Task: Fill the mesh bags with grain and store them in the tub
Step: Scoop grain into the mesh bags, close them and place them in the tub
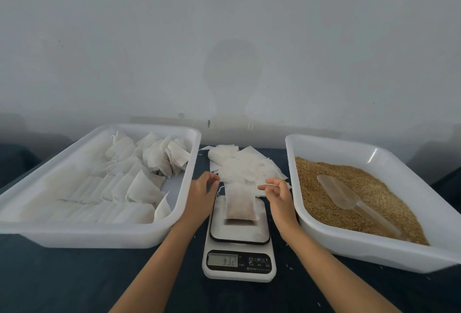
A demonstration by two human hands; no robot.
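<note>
I have a filled mesh bag (240,204) lying on the platform of the scale (239,235), which sits between the two white containers. My left hand (202,191) and right hand (278,194) are on either side of its far end, where the drawstring (220,190) comes out. The left fingers are curled close to the string on the left, and the right thumb and forefinger look pinched together; whether either hand really has hold of the thin cord I cannot tell, it is too fine to see. I judge the step in hand to be closing the bag's mouth. To do it well I want to pull both string ends evenly and outward, keeping the bag low over the scale so no grain tips out, and cinch until the neck is fully gathered. The display (222,260) shows a reading I can't make out clearly. Once closed, the bag should go to the tub (99,234) on the left, laid beside the filled bags (139,190) already there. The grain tray (374,255) with its scoop (339,191) waits on the right, the empty bags (244,165) beyond the scale.
</note>
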